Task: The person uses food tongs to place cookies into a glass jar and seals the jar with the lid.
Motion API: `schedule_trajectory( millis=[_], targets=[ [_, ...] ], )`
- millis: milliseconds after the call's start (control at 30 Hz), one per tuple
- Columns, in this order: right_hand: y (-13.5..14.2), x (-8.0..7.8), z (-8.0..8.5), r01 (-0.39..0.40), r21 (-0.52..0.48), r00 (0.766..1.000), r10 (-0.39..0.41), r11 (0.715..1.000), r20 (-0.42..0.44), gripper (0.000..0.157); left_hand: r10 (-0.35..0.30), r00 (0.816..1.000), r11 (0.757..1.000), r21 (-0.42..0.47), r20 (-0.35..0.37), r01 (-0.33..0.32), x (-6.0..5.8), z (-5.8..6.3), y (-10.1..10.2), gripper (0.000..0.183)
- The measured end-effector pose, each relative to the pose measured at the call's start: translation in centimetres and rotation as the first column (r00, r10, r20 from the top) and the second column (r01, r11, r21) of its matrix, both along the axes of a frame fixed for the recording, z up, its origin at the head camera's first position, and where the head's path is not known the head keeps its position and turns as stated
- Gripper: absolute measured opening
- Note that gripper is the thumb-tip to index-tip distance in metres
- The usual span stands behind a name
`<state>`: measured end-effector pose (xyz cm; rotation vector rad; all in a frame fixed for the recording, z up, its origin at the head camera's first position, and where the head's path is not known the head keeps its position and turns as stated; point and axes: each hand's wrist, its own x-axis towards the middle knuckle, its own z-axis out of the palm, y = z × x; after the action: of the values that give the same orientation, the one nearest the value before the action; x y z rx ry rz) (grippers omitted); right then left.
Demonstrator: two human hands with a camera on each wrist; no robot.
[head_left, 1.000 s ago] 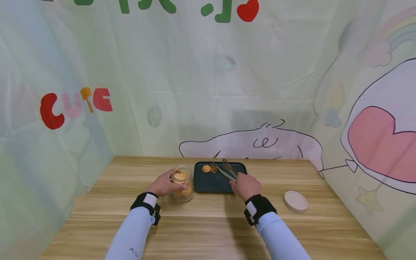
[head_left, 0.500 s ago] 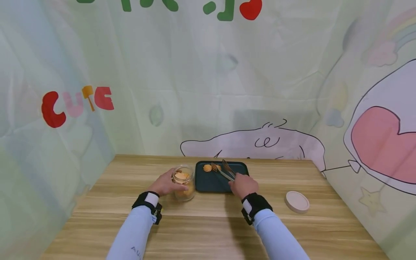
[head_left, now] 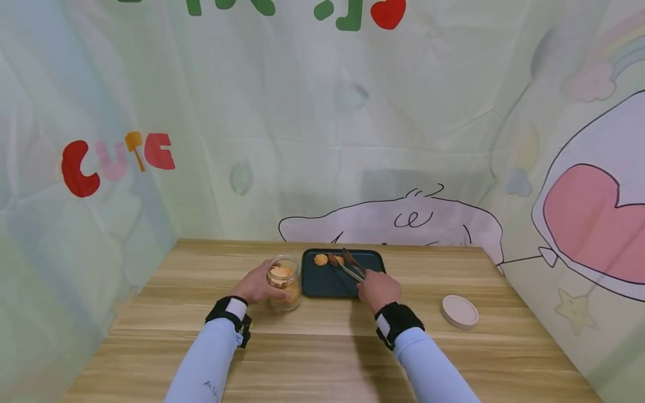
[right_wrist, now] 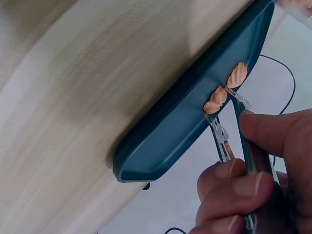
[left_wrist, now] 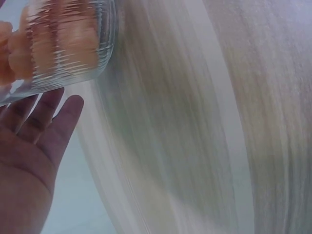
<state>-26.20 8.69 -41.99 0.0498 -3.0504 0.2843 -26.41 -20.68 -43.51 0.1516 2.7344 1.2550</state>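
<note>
My left hand [head_left: 254,285] grips an upright glass jar [head_left: 286,299] from its left side, thumb across the front. Swirled orange cookies [left_wrist: 80,44] show through its ribbed wall in the left wrist view. My right hand [head_left: 380,290] holds metal tongs [head_left: 349,271] over a dark teal tray [head_left: 322,285]. Two piped cookies lie near the tray's far edge, the left one [head_left: 320,259] apart from the tongs. In the right wrist view the tong tips stand on either side of the other cookie [right_wrist: 215,100]; whether they squeeze it, I cannot tell.
A round pale pink lid [head_left: 459,312] lies on the wooden table [head_left: 302,358] to the right of my right hand. Behind the table hangs a printed cloth backdrop [head_left: 312,140]. The jar stands close to the tray's left edge.
The tong arms have drawn closer together around the right cookie on the tray. The left hand keeps its grip on the jar in the same place.
</note>
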Motion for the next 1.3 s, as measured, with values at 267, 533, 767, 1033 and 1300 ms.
schedule_trajectory(
  millis=[267,533,767,1033,1300],
  targets=[
    [0.6,1.3,-0.7,-0.017,0.037,0.997,0.020,0.999,-0.078,0.033,0.015,1.000,1.000,0.013,0.015,-0.015,-0.3,-0.4,-0.1,0.090],
    [0.6,2.9,-1.4,-0.021,0.049,0.983,0.030,0.999,-0.180,0.026,0.022,1.000,1.000,-0.008,0.013,-0.022,-0.3,-0.6,-0.2,0.094],
    [0.6,3.8,-1.4,-0.018,0.052,0.974,0.030,0.998,-0.223,0.026,0.023,0.999,1.000,-0.013,0.028,-0.023,0.0,-0.2,0.0,0.094],
    [0.9,3.9,-1.1,0.021,0.014,0.987,-0.018,1.000,-0.158,0.031,0.016,0.999,1.000,-0.006,0.040,-0.016,0.2,0.0,0.1,0.097],
    [0.9,4.3,-0.1,0.026,-0.012,0.985,-0.027,1.000,-0.167,0.038,0.019,0.999,1.000,0.002,0.035,-0.019,0.1,-0.1,0.0,0.096]
  ],
)
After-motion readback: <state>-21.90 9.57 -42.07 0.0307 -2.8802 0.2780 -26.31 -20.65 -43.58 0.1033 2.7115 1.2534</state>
